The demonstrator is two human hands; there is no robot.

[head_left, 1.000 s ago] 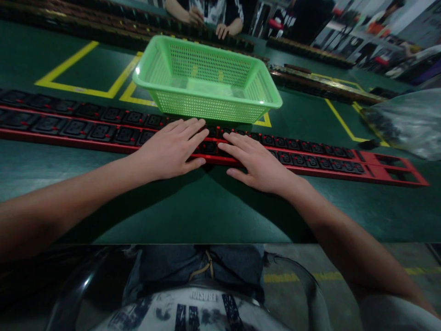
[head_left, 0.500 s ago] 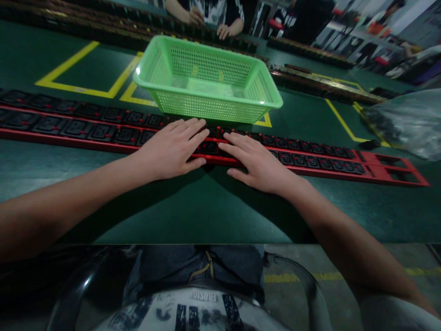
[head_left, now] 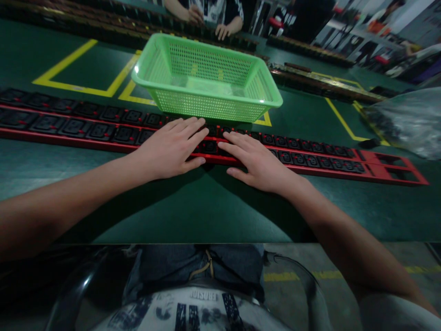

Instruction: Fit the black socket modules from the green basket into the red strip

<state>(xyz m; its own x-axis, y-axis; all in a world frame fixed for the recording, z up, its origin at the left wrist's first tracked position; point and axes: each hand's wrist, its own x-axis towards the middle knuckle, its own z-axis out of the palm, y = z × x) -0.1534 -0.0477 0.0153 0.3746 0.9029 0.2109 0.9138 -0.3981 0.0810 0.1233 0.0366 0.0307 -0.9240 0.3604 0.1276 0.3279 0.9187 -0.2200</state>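
Note:
Two long red rails (head_left: 375, 161) lie side by side across the green table, fitted with rows of black sockets (head_left: 298, 158). My left hand (head_left: 172, 147) rests flat on them near the middle, palm down, thumb held apart from the fingers. To its right, my right hand (head_left: 257, 161) also lies palm down over the rails with its fingers spread. A narrow gap separates the two hands, and a few sockets show in it. Neither hand holds anything. The sockets under my palms are hidden.
A green plastic basket (head_left: 213, 103) stands just behind the rails. Clear plastic bags (head_left: 409, 122) lie at the right. Across the green table (head_left: 206, 207), a person's hands (head_left: 223, 31) are near more long strips (head_left: 103, 23). Yellow tape marks the tabletop.

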